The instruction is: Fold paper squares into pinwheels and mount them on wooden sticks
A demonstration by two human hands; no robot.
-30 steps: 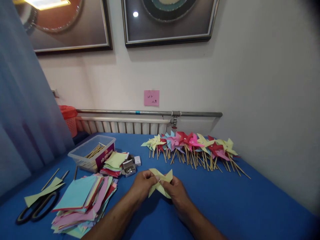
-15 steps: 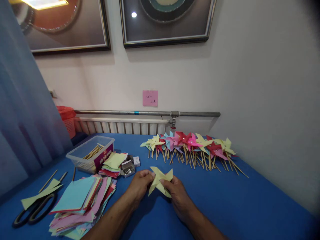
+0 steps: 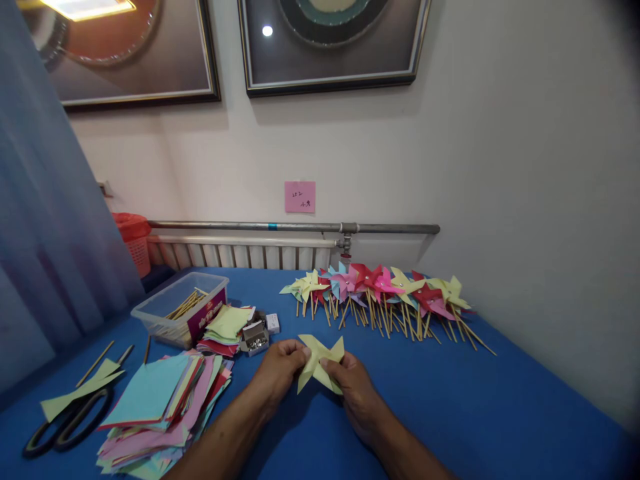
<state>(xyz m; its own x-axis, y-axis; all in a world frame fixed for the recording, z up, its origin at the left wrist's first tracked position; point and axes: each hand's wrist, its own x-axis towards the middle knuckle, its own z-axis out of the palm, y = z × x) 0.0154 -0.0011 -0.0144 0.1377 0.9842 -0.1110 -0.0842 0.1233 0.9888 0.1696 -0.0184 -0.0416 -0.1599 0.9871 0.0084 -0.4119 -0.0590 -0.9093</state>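
Both my hands hold a pale yellow paper pinwheel head (image 3: 320,363) just above the blue table (image 3: 475,407). My left hand (image 3: 280,369) pinches its left side, fingers closed. My right hand (image 3: 350,380) pinches its centre from the right, fingers closed on the folded points. The paper has no stick on it that I can see.
A row of finished pinwheels on sticks (image 3: 385,297) lies along the wall. Left of my hands are a small box of pins (image 3: 256,337), a clear tub of sticks (image 3: 180,308), stacks of coloured paper squares (image 3: 160,407) and black scissors (image 3: 65,427).
Almost nothing has moved: my hands stay closed on the yellow pinwheel head, which has tilted a little between them. The view has shifted slightly.
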